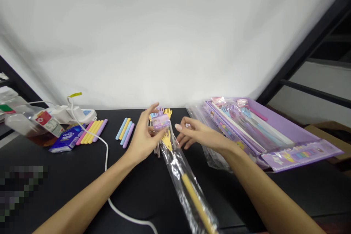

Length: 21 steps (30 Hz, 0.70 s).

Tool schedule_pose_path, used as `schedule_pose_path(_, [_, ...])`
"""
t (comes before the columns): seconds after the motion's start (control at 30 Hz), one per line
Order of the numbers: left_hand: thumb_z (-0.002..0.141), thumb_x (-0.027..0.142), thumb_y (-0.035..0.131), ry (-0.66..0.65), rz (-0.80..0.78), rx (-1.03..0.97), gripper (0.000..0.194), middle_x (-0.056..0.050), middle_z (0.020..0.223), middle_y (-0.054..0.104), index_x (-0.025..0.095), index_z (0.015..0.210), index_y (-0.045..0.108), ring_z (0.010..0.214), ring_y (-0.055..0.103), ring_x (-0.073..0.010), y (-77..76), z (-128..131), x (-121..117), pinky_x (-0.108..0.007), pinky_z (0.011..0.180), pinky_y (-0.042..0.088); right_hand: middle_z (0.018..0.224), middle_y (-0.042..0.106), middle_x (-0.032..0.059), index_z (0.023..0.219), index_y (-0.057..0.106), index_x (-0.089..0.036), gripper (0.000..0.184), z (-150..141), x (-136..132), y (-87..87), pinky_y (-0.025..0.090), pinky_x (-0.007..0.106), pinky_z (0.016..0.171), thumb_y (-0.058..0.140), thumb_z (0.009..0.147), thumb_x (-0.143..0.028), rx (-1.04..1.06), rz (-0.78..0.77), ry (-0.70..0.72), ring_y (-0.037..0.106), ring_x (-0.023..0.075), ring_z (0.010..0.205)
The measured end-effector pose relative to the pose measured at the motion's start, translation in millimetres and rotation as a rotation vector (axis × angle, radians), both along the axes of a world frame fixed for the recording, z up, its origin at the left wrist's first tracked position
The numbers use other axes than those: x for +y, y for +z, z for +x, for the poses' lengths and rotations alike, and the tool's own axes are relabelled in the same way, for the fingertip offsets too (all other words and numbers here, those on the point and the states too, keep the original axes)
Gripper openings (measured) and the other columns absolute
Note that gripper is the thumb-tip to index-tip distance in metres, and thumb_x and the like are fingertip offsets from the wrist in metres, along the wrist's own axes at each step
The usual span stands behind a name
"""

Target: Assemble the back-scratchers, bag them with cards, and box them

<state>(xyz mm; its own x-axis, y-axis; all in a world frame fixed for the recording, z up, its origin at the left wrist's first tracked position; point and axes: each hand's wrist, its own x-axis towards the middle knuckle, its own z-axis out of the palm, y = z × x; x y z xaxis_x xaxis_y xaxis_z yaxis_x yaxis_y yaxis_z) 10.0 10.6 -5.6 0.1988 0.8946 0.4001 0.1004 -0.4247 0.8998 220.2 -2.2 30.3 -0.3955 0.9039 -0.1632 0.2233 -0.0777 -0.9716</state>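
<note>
A yellow back scratcher with a hand-shaped head lies inside a long clear plastic bag topped by a purple printed card. My left hand grips the bag's top end by the card, its thumb across the front and its index finger raised. Just right of the bag, my right hand has its fingers curled in. Something small and pale shows at those fingers, too small to name. Behind my left hand are more hand-shaped scratcher heads in yellow, purple and blue, partly hidden.
A purple display box with bagged scratchers stands at right, beside clear plastic bags. Coloured handles lie in two groups at left. Further left are a tissue pack, a bottle, and a power strip with a white cable.
</note>
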Motion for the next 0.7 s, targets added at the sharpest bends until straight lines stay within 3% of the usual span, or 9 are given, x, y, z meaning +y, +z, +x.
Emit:
schedule_pose_path(0.13, [0.082,0.030,0.073,0.307,0.189,-0.005,0.064,-0.009,0.142,0.047,0.030,0.140,0.047,0.109,0.062,-0.0208,15.7,-1,19,-0.031,0.078,0.062,0.072,0.068,-0.0012,0.086,0.045,-0.025,0.042,10,-12,5.5,0.057,0.032,0.062,0.080,0.078,-0.045,0.040,-0.007,0.117,0.069,0.0166,0.064])
schedule_pose_path(0.23, [0.081,0.029,0.074,0.368,0.241,0.020,0.057,-0.008,0.138,0.049,0.029,0.133,0.052,0.120,0.056,-0.0252,33.0,11,32,-0.036,0.084,0.062,0.075,0.068,-0.0025,0.096,0.049,-0.026,0.040,24,-18,8.1,0.058,0.034,0.064,0.081,0.077,-0.040,0.096,0.061,0.043,0.070,0.0175,0.065])
schedule_pose_path(0.37, [0.087,0.036,0.070,0.226,0.103,-0.027,0.064,-0.012,0.145,0.041,0.033,0.144,0.040,0.105,0.063,-0.0235,49.1,47,48,-0.039,0.076,0.065,0.076,0.069,-0.0022,0.098,0.052,-0.025,0.038,56,-20,20.3,0.056,0.031,0.062,0.080,0.078,-0.037,0.004,0.223,-0.155,0.070,0.0174,0.064])
schedule_pose_path(0.5, [0.092,0.039,0.064,0.086,0.042,0.002,0.066,-0.013,0.158,0.027,0.035,0.150,0.031,0.102,0.067,-0.0209,47.7,96,54,-0.043,0.085,0.063,0.074,0.070,-0.0003,0.088,0.052,-0.023,0.036,107,-17,38.6,0.055,0.030,0.061,0.082,0.074,-0.037,-0.128,0.362,-0.404,0.071,0.0196,0.066])
schedule_pose_path(0.6, [0.093,0.031,0.060,-0.027,0.113,0.164,0.053,-0.014,0.149,0.040,0.027,0.143,0.042,0.111,0.064,-0.0239,36.4,130,47,-0.044,0.093,0.058,0.072,0.070,0.0025,0.079,0.055,-0.021,0.034,153,-9,43.8,0.054,0.031,0.064,0.082,0.072,-0.039,-0.214,0.410,-0.582,0.072,0.0207,0.069])
schedule_pose_path(0.7, [0.093,0.027,0.058,-0.186,0.273,0.362,0.034,-0.012,0.133,0.054,0.022,0.127,0.057,0.122,0.057,-0.0259,22.1,155,36,-0.046,0.104,0.051,0.071,0.072,0.0036,0.079,0.058,-0.020,0.025,197,1,34.7,0.050,0.030,0.065,0.079,0.074,-0.034,-0.329,0.403,-0.738,0.069,0.0183,0.067])
